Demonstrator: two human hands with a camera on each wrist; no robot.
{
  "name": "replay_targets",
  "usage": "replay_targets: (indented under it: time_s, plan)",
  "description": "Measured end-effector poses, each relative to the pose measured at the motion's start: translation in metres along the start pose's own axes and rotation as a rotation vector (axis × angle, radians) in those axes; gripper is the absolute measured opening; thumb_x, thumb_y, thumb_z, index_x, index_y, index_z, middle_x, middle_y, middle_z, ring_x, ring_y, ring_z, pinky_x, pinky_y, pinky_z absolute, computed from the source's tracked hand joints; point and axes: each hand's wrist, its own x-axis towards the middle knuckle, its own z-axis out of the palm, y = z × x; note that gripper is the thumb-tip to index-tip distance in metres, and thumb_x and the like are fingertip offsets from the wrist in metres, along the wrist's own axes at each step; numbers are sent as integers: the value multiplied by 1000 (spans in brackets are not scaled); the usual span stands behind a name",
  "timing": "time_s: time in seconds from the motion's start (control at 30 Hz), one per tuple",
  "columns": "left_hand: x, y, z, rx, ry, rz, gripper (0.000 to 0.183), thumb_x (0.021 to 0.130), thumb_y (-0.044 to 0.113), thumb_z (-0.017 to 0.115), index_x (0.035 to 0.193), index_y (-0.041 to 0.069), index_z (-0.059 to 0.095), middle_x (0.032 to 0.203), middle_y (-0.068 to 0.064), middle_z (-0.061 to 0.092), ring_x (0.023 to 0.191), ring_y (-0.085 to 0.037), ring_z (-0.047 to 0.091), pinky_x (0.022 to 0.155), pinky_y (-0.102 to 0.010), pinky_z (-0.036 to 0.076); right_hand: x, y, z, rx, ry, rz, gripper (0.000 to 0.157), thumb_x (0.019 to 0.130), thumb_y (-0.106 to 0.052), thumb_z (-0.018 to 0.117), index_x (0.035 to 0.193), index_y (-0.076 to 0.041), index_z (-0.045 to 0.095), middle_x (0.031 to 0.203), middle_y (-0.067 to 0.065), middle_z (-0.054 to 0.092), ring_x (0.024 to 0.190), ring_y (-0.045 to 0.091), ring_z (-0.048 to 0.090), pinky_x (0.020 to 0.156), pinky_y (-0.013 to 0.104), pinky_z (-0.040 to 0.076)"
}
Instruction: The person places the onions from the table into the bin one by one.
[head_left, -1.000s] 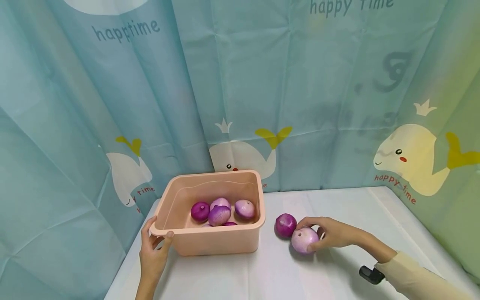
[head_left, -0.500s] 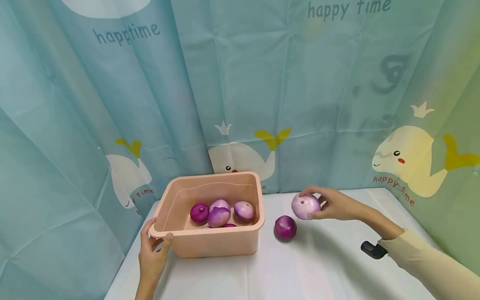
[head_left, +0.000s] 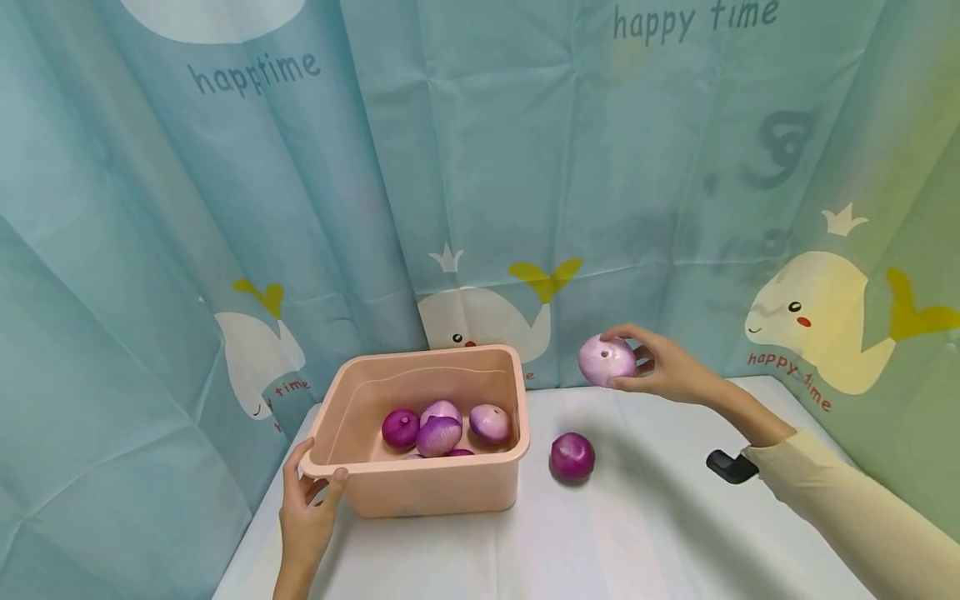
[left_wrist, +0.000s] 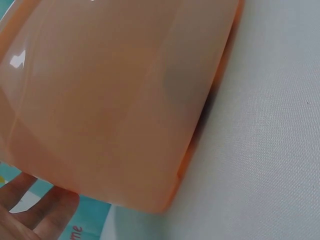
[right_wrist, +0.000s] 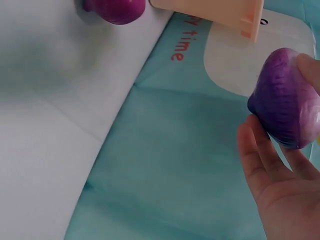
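My right hand (head_left: 667,367) holds a pale purple onion (head_left: 602,362) in the air above the table's back part, to the right of the pink bin. In the right wrist view the same onion (right_wrist: 285,100) shows a darker purple side, pinched between thumb and fingers. With thumb and fingers at its front left corner, my left hand (head_left: 309,512) grips the rim of the pink plastic bin (head_left: 435,492). Inside the bin lie several onions (head_left: 438,435), partly hidden by the front wall. A dark magenta onion (head_left: 572,457) rests on the table right of the bin.
A white cloth covers the table (head_left: 555,550). Blue curtains (head_left: 637,208) printed with whales stand close behind and at both sides. A black strap piece (head_left: 731,467) sticks out from the right sleeve.
My right hand has lifted the pale onion off the table, up and away from beside the magenta onion. The left hand stays on the bin's rim.
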Motion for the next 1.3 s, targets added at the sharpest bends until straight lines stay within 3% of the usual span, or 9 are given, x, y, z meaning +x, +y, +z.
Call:
replay_targets:
  time_s: [0.53, 0.73, 0.97, 1.3]
  plan:
    - [-3, 0, -1, 1, -11, -9, 67, 99, 13, 68, 157, 18, 34, 153, -17, 45, 97, 12, 54, 75, -7, 48, 11, 7, -4, -45, 46, 26, 60, 82, -16, 89, 134, -14, 58, 129, 11, 59, 92, 21, 70, 76, 34, 61]
    - [-2, 1, -1, 1, -3, -7, 68, 99, 12, 69, 157, 19, 35, 152, -11, 45, 98, 10, 55, 75, -8, 48, 20, 3, -3, -61, 28, 17, 59, 83, -18, 89, 134, -16, 59, 129, 10, 59, 93, 22, 70, 77, 33, 60]
    - [0, 2, 0, 11, 8, 32, 68, 98, 9, 69, 157, 18, 36, 151, -13, 47, 97, 10, 56, 73, -10, 49, 42, -6, 3, -87, -22, 14, 60, 82, -17, 89, 134, -18, 60, 130, 8, 60, 94, 22, 68, 79, 37, 60]
    - [0, 0, -1, 1, 2, 12, 68, 98, 10, 69, 157, 19, 36, 150, -8, 48, 98, 10, 56, 74, -10, 49, 89, -32, 30, -58, -121, -45, 58, 81, -16, 89, 132, -19, 60, 128, 8, 61, 92, 22, 70, 79, 37, 60]
